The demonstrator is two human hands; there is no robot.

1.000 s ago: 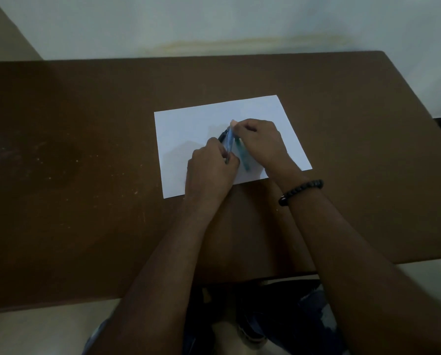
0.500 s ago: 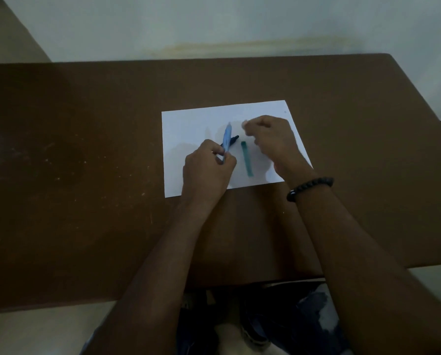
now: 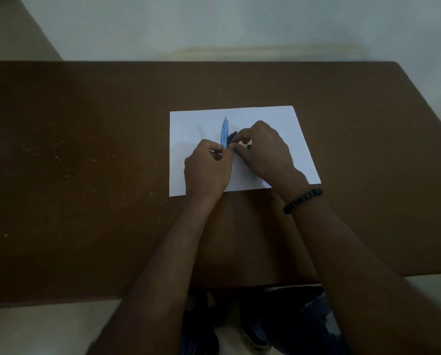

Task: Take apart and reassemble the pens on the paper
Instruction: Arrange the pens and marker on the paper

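Observation:
A white sheet of paper [image 3: 286,134] lies on the brown table [image 3: 86,175]. My left hand [image 3: 206,170] grips the lower end of a light blue pen barrel [image 3: 224,133], which stands nearly upright above the paper. My right hand [image 3: 265,152] has come up against the barrel's base, its fingertips pinching something small there that I cannot make out. A dark pen piece [image 3: 231,136] shows just right of the barrel. A teal pen part [image 3: 254,177] lies on the paper, mostly hidden under my right hand.
A black bead bracelet [image 3: 302,200] circles my right wrist. The table's near edge runs below my forearms, with my legs and shoes [image 3: 255,336] under it. A pale wall stands behind the table's far edge.
My right hand has moved left from above the teal part to the base of the blue barrel, covering the teal part. The left hand has tilted the barrel more upright.

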